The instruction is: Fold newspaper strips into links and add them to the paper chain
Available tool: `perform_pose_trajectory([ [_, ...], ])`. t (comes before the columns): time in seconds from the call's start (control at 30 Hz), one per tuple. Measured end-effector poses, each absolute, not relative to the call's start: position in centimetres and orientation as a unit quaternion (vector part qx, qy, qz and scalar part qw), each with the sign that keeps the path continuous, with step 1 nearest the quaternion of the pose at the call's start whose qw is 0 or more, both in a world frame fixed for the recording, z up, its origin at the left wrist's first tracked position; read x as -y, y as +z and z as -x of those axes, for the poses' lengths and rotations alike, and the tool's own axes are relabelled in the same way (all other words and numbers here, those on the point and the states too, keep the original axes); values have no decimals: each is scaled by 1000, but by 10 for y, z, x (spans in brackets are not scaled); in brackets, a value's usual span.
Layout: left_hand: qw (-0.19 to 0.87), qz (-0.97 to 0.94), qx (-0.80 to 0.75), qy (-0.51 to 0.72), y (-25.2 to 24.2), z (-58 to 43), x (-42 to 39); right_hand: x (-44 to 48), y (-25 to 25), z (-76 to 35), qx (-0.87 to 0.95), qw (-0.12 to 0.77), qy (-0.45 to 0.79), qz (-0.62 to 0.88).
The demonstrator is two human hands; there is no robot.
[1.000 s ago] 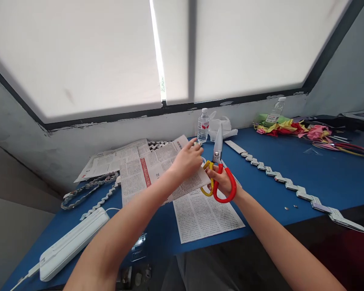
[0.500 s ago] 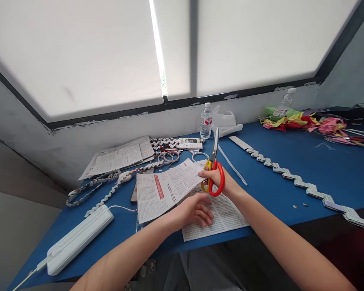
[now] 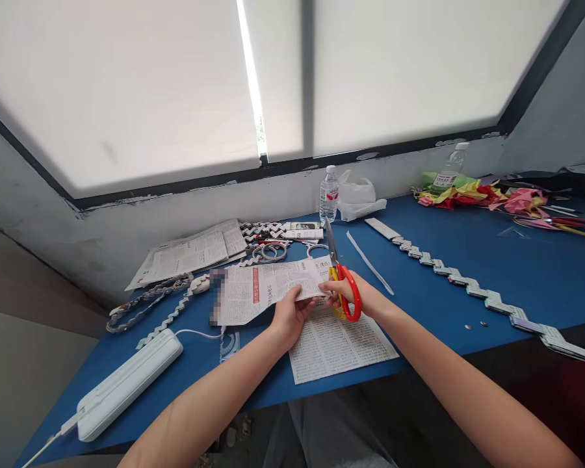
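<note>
My left hand (image 3: 291, 318) pinches the lower edge of a newspaper sheet (image 3: 238, 296), thumb on top and fingers underneath. The sheet has a red printed strip and is held above the table, reaching out to the left. My right hand (image 3: 348, 292) holds scissors (image 3: 335, 257) with one red and one yellow handle, blades pointing up and away. Its thumb also presses on the sheet's right end. Beneath both hands, a second newspaper piece (image 3: 344, 351) lies flat at the table's front edge.
Folded-paper zigzag chains (image 3: 475, 289) stretch along the right and lie at left. A white power strip (image 3: 127, 383), newspapers (image 3: 190, 253), a water bottle (image 3: 329, 195), a plastic bag (image 3: 358, 195), a paper strip (image 3: 369, 261), a clear blue protractor (image 3: 230, 344) and crumpled coloured paper (image 3: 478, 192) surround the hands.
My left hand has gone from loose, spread fingers below the sheet to gripping its lower edge. The sheet has swung flatter, uncovering the protractor, and the scissors tilt more to the left.
</note>
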State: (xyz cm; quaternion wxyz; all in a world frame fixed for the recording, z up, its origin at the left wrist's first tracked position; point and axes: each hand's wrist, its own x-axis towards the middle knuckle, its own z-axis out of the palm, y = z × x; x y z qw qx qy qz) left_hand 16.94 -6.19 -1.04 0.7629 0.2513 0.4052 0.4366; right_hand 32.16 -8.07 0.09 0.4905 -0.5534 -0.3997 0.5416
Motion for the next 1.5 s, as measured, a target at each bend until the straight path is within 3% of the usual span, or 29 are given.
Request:
perform_pose_trajectory([
  [0.37,741,-345,-408,407,-13,-169,59,163,-19,-347,347,472,667,460],
  [0.87,627,-440,-349,539,27,-147,42,161,-24,-319,554,378,543,506],
  [1.5,638,-446,-333,532,22,-149,52,156,-3,-298,605,349,505,506],
])
